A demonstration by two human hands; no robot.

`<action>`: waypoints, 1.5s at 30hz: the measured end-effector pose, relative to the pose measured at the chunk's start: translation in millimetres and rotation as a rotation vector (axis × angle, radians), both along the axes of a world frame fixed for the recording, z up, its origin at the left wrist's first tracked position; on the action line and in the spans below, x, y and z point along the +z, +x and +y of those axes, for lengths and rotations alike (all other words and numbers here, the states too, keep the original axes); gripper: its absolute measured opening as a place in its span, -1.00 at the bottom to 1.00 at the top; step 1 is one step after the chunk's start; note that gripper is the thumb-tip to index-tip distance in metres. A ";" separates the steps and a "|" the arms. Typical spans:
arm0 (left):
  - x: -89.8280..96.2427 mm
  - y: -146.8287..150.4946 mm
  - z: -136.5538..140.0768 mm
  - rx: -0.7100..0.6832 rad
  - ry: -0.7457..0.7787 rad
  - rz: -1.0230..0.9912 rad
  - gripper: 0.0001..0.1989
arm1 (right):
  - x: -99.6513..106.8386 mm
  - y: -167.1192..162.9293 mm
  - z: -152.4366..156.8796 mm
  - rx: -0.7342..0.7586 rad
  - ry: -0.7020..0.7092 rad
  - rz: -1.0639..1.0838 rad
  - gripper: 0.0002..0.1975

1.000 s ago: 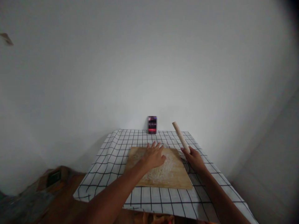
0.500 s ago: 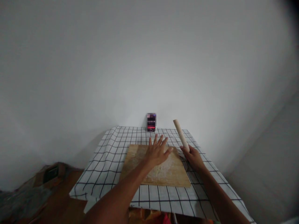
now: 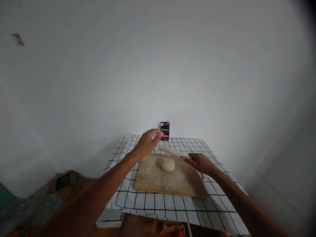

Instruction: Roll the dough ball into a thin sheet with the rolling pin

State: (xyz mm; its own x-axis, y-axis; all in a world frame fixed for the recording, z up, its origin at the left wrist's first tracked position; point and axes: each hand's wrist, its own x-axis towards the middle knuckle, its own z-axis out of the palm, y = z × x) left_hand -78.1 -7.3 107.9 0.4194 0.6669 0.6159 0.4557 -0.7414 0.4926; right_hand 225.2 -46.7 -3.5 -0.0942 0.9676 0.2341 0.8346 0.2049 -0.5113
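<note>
A pale, rounded lump of dough (image 3: 168, 165) sits on a floured wooden board (image 3: 150, 184). My right hand (image 3: 201, 163) is wrapped round one end of a wooden rolling pin (image 3: 171, 151), which slants left above the board's far edge and is blurred by motion. My left hand (image 3: 148, 142) is raised beyond the board's far left corner, up and left of the dough. Its fingers are loosely bent, with nothing visible in them. The left hand and the pin's free end are apart.
A phone (image 3: 165, 131) showing a timer leans against the white wall (image 3: 158, 72) behind the table. Under the board lies a white cloth with black checks (image 3: 148, 205). A brown box (image 3: 63, 182) stands low at the left. An open drawer (image 3: 163, 227) shows at the near edge.
My left hand has lifted off the dough, uncovering it, and moved up and left. The rolling pin has swung from upright to nearly level, pointing left. The view has shifted slightly.
</note>
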 end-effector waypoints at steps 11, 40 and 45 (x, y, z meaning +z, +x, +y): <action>-84.3 -5.7 -2.4 0.158 -0.206 0.288 -0.64 | 58.8 -70.1 -24.8 0.079 -0.034 -0.466 -0.37; -115.0 7.9 -14.8 0.225 -0.108 0.321 -0.72 | 8.0 -73.2 -28.7 -0.162 -0.114 -0.546 -0.37; -115.8 6.3 -24.1 0.224 -0.112 0.345 -0.67 | -4.4 -80.0 -49.9 -0.185 -0.019 -0.478 -0.40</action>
